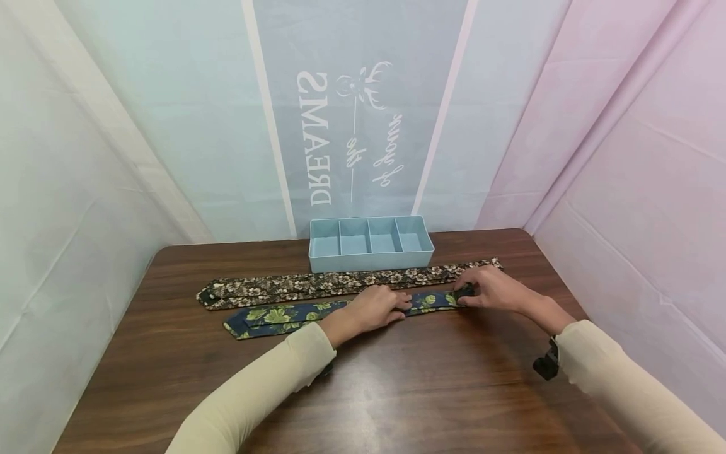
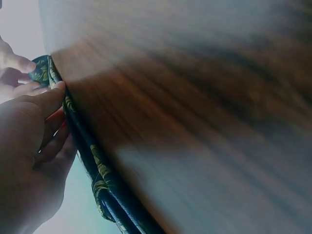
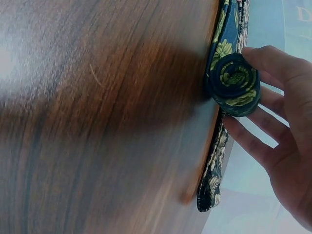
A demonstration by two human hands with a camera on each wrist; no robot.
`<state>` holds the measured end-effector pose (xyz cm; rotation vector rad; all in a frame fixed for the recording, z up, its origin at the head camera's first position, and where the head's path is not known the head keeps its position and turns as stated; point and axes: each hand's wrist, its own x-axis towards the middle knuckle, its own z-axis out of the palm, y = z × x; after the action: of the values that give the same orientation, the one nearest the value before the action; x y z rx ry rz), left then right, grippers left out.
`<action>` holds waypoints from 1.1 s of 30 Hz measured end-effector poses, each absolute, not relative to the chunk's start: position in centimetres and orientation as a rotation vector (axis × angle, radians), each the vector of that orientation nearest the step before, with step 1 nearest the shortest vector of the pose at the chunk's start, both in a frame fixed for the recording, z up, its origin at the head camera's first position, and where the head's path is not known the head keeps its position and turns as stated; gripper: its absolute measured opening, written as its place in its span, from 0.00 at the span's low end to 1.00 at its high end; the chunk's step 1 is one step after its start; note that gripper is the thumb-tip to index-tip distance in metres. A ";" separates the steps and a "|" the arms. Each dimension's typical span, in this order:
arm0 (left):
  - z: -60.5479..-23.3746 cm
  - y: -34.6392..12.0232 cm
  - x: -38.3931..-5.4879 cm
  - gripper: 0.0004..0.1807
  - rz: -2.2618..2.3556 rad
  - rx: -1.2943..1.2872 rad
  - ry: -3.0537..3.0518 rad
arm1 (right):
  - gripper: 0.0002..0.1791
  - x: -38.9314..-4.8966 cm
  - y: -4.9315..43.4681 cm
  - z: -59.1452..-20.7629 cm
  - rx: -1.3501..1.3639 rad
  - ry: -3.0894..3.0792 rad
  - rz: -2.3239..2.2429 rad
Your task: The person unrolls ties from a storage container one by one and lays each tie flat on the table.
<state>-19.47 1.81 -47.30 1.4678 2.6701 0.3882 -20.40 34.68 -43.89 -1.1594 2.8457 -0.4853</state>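
A navy necktie with green flowers [image 1: 276, 316] lies lengthwise on the table, its right end wound into a coil [image 3: 236, 83]. My right hand [image 1: 492, 289] holds that coil between thumb and fingers; the right wrist view shows its spiral side. Farther left, my left hand [image 1: 374, 309] rests across the flat part of the same necktie, fingers pointing right. In the left wrist view, its thumb [image 2: 51, 97] touches the necktie's near edge. Just behind lies a black necktie with cream flowers [image 1: 334, 284], stretched out and partly hidden behind my right hand.
A light blue box [image 1: 371, 260] with several compartments stands at the table's back edge, behind the neckties. The brown wooden table [image 1: 397, 391] extends toward me. Pale cloth hangings [image 1: 198, 126] surround it at the back and sides.
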 end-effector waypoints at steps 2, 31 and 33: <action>-47.3 1.7 -19.5 0.18 0.394 1.473 2.664 | 0.11 -20.4 34.9 -43.8 -1.148 2.849 -0.485; -47.2 -0.5 -19.7 0.17 0.489 1.434 2.653 | 0.13 -20.7 36.3 -43.6 -1.129 2.860 -0.473; -47.1 -0.6 -19.7 0.17 0.477 1.432 2.660 | 0.14 -20.7 36.3 -43.4 -1.137 2.851 -0.465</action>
<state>-19.67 -0.58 -47.11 1.4319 2.6603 0.4770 -20.73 36.34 -43.44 -1.1366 2.8509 -0.4649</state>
